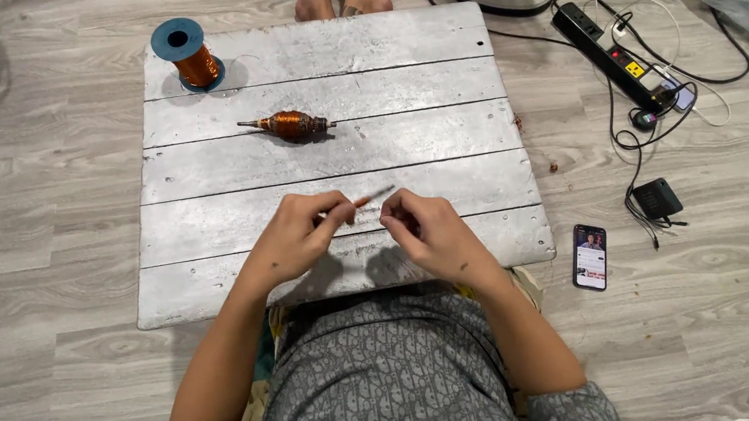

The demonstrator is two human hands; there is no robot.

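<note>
We see the left hand (299, 232) and right hand (425, 231) both pinched on a thin orange-tipped tool (374, 196), held between them just above the desk (221, 175). It looks light, stiff and slim; best gripped near the middle. The wound copper rotor (291, 125) lies beyond the hands, the wire spool (189, 53) further off to the left.
</note>
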